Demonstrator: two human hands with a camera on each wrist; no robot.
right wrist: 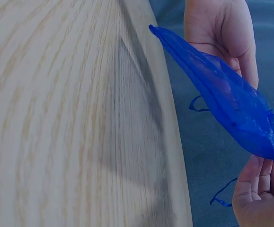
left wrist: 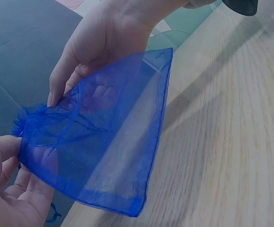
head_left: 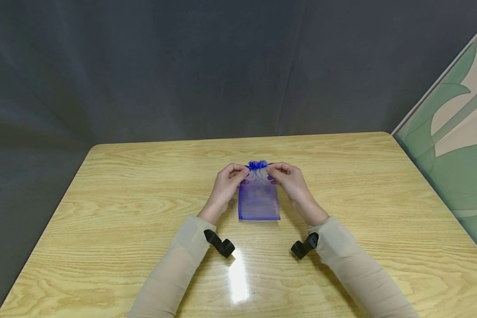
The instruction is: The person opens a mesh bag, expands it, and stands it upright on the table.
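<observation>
A sheer blue organza drawstring bag hangs between both hands, its gathered, ruffled mouth at the top and its hemmed bottom edge toward the person. My left hand pinches the left side of the cinched neck between thumb and fingers. On the opposite side, my right hand pinches the neck in the same way. Some fingers show through the thin fabric. In the left wrist view the bag looks flat, with drawstring ends lying inside its outline. Loops of blue cord dangle beside the hands in the right wrist view.
Beneath the hands lies a light wood-grain table, with a bright glare spot near its front. A dark grey curtain rises behind the far edge. On the right stands a panel with a green leaf pattern. Black wrist cameras stick out from both sleeves.
</observation>
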